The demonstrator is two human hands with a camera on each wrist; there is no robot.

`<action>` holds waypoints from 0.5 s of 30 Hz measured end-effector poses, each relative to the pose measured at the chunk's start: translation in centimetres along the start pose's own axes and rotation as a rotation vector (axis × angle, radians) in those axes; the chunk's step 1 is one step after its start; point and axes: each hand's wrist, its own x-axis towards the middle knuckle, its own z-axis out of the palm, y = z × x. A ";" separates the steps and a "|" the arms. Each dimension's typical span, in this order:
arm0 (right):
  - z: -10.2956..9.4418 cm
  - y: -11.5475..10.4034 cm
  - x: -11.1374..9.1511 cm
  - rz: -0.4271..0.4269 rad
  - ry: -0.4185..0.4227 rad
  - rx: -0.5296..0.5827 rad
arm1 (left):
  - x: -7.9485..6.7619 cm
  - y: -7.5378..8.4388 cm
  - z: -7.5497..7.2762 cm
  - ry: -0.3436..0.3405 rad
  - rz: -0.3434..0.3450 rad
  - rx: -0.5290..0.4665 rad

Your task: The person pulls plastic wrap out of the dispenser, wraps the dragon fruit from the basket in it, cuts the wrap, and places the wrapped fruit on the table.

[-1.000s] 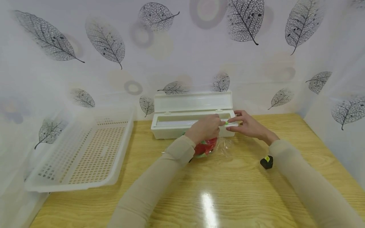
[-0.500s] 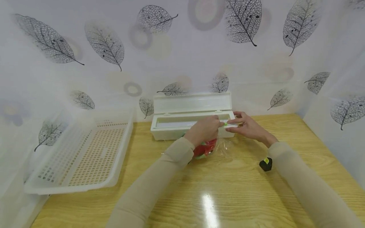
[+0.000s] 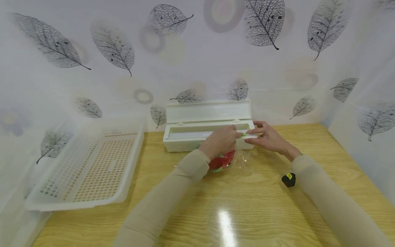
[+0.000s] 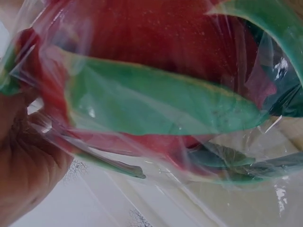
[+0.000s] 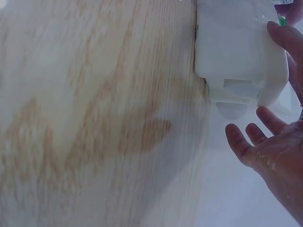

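Note:
A long white cling film dispenser (image 3: 182, 145) stands at the back of the table with its lid (image 3: 208, 110) raised. My left hand (image 3: 220, 139) is curled at its front rim, fingertips at a small green slide cutter (image 3: 244, 134). Beneath that hand lies a red dragon fruit (image 4: 156, 109) with green scales, wrapped in clear film (image 4: 236, 156) and partly hidden in the head view. My right hand (image 3: 270, 137) grips the dispenser's right end, thumb on the front wall and index finger on the rim. Its other fingers reach past the end.
A white perforated plastic basket (image 3: 131, 171) stands at the left. A small black object with a yellow mark (image 3: 288, 179) lies near my right sleeve. Behind the wooden table (image 3: 253, 212) hangs a leaf-printed curtain (image 3: 197, 61).

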 end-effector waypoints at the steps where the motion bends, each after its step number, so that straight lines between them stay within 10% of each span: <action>1: 0.0 0.0 0.0 -0.001 0.002 -0.007 | 0.0 0.0 0.1 -0.001 -0.001 -0.007; 15: -0.2 -0.3 0.5 0.004 -0.025 -0.014 | 0.2 0.0 0.2 -0.019 -0.012 0.003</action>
